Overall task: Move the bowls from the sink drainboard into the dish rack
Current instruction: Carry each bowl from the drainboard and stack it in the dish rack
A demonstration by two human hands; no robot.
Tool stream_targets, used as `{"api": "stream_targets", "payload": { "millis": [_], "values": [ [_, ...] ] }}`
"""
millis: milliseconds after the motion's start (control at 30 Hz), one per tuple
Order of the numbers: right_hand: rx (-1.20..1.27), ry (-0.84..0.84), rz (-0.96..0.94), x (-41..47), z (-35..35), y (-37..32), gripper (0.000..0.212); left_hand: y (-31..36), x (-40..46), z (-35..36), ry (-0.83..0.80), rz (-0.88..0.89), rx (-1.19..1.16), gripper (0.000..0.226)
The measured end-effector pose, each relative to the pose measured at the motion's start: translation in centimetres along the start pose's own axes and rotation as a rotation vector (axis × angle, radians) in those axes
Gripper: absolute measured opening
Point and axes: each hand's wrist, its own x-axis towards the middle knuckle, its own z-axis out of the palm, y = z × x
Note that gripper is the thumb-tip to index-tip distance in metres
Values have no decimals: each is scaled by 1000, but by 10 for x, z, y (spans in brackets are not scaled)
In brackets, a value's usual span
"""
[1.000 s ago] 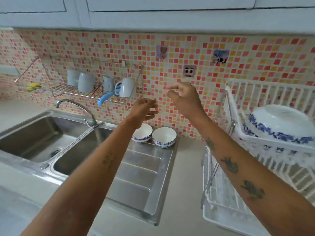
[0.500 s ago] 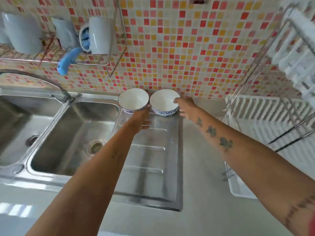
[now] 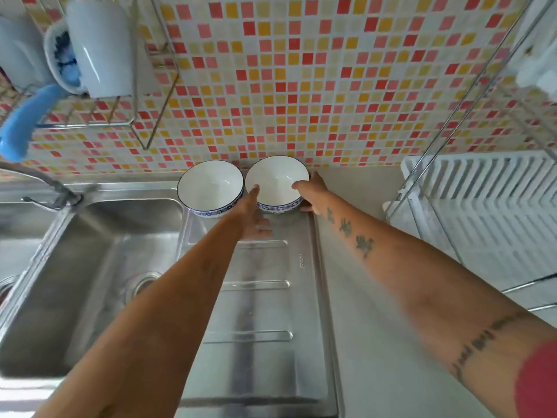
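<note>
Two white bowls with blue patterned bands stand side by side at the back of the steel drainboard (image 3: 256,312), against the tiled wall. My left hand (image 3: 251,217) reaches to the right bowl (image 3: 275,179): its thumb lies over the bowl's left rim and its fingers curl low at the bowl's front. My right hand (image 3: 313,191) grips the same bowl's right side, thumb hooked inside the rim. The left bowl (image 3: 209,184) is untouched. The white plastic dish rack (image 3: 488,206) stands on the counter to the right.
A sink basin (image 3: 105,267) with a faucet (image 3: 51,188) lies left of the drainboard. On the wall above hangs a wire shelf with white mugs (image 3: 99,46) and a blue brush handle (image 3: 27,122). Metal rods of the rack's frame (image 3: 470,82) rise at right.
The view has moved in closer to the bowls. My left hand has shifted right from in front of the left bowl to the right bowl's left rim. My right hand has closed on that bowl's right side.
</note>
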Motion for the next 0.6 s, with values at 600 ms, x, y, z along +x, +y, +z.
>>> {"api": "stream_targets", "payload": {
  "millis": [600],
  "values": [
    [184, 200, -336, -60, -13, -7, 54, -11, -80, 27, -113, 284, -335, 65]
  ]
}}
